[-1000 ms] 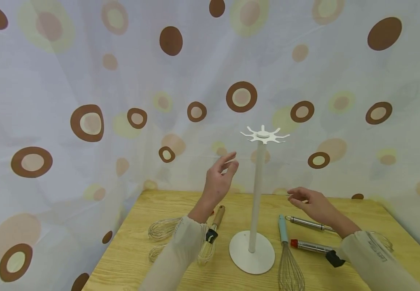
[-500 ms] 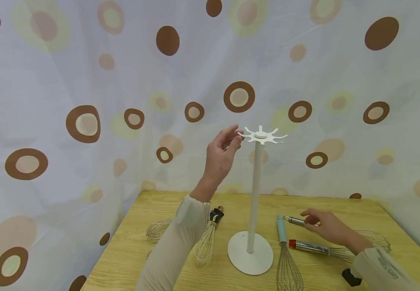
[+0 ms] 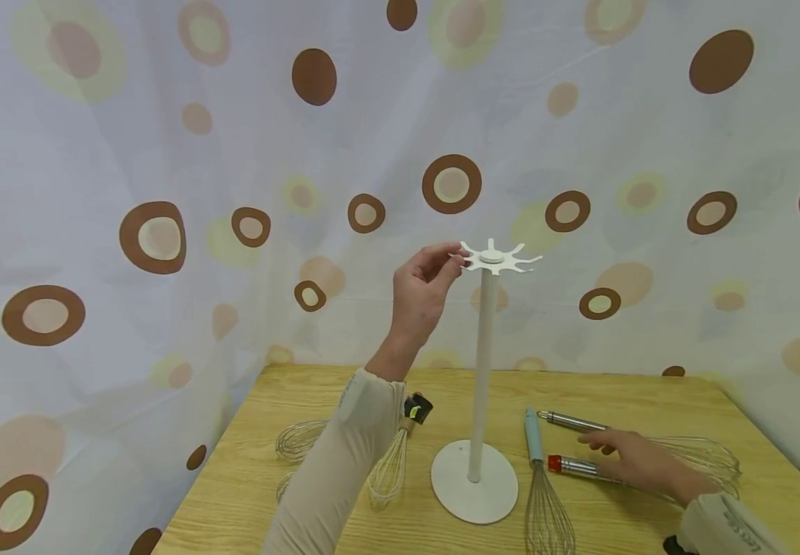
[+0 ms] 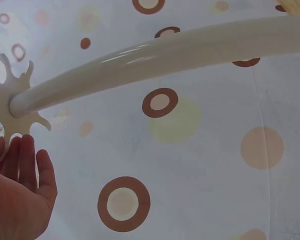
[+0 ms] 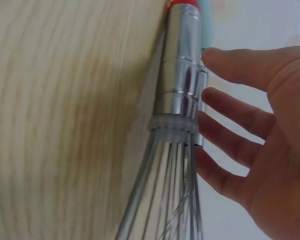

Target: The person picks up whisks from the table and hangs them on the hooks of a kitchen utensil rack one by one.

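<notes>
A white stand (image 3: 482, 370) rises from a round base, with a ring of flat hooks on top. At its left side my left hand (image 3: 419, 293) pinches one hook between thumb and fingers; the left wrist view shows this hand (image 4: 20, 195) right under the hooked top (image 4: 10, 102). My right hand (image 3: 639, 462) is over a steel-handled whisk (image 3: 573, 466) with a red end. In the right wrist view its thumb and fingers (image 5: 230, 105) are spread beside that whisk's handle (image 5: 177, 60), not curled round it.
A whisk with a light blue handle (image 3: 534, 439) lies just right of the stand's base. Behind the right hand is another steel whisk (image 3: 573, 421). Left of the stand lie a whisk with pale wires (image 3: 389, 470) and more wire whisks (image 3: 299, 439), partly behind the left sleeve.
My left hand has risen to the stand's top and taken hold of a hook. The right hand has moved down and slightly right to the red-ended whisk.
</notes>
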The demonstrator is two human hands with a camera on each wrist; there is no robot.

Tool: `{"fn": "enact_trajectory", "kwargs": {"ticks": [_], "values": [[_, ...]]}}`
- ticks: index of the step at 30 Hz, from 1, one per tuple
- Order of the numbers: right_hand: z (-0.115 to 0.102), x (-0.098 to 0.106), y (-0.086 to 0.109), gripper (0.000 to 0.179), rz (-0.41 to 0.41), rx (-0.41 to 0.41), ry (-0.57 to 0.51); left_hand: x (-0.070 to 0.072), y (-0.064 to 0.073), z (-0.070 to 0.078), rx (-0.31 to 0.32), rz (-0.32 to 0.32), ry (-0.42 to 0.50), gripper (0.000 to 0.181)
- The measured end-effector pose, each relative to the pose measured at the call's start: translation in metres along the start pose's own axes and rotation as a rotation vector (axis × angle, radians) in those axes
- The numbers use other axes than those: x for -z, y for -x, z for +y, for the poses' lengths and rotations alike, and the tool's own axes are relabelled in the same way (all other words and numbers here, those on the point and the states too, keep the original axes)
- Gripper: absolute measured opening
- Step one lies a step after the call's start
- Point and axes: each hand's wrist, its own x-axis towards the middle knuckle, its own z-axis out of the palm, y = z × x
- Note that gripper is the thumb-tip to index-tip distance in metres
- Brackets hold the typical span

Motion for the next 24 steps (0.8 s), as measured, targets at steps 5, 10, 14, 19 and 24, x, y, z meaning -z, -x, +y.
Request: {"fn": "enact_trajectory", "kwargs": {"ticks": [5,10,14,19,24], "values": [[0.011,-0.007,-0.002,0.051,-0.026,0.083,0.029,0.000,0.001,0.001,0.002,0.026,0.036,0.019],[0.010,-0.011,-0.004,0.043,-0.020,0.131,0.032,0.000,0.000,0.002,0.005,0.028,0.052,0.019],[0.007,-0.012,-0.006,0.038,-0.015,0.131,0.054,0.000,0.000,0.003,-0.007,0.037,0.047,0.018],[0.005,-0.014,-0.008,0.038,-0.031,0.119,0.055,-0.003,0.000,0.002,-0.010,0.045,0.053,0.017],[0.006,-0.016,-0.006,0.040,-0.042,0.101,0.080,-0.006,0.002,0.003,0.016,0.048,0.014,0.017]]}}
